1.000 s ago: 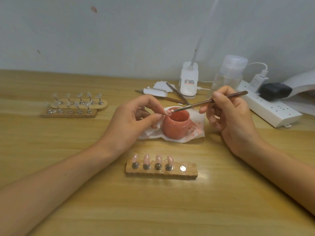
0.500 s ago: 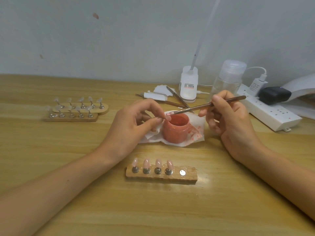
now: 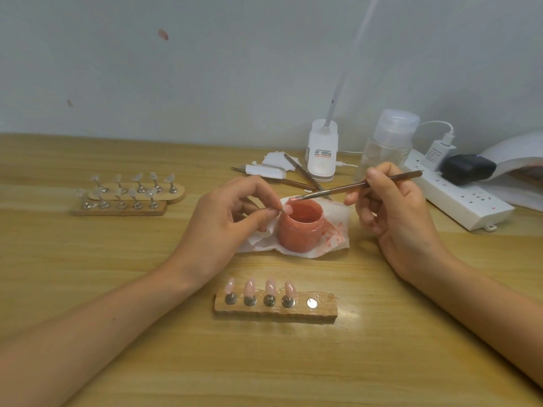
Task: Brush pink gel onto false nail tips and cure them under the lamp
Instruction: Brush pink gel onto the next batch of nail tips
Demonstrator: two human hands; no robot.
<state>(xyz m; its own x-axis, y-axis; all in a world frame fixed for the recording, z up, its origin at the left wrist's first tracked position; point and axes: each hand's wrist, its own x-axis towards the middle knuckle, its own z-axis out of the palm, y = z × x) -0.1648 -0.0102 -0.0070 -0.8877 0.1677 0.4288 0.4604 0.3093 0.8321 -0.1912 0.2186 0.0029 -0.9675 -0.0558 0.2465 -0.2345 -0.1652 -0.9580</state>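
My left hand sits left of the jar of pink gel, thumb and forefinger pinched on a single nail tip held just over the jar's near-left rim. My right hand is to the right of the jar, its fingers closed round the gel brush. The brush's long axis runs from its handle end at the far right down and leftward across the jar mouth, so the bristle end lies just beyond the pinched tip. From here I cannot tell whether they are touching. The coming stroke turns on that small gap: the bristles must come toward me and slightly left onto the tip, and my right hand has to do the travelling while the left holds firm. The jar stands on a gel-stained tissue. Near me on the surface lies a wooden holder with four pink-coated tips standing in a row and one bare magnet at its right end, probably the place for the tip I am holding. At the far left are two more holders with five clear tips on each, by my count. What looks to be the curing lamp is at the far right edge, nearer my right hand.
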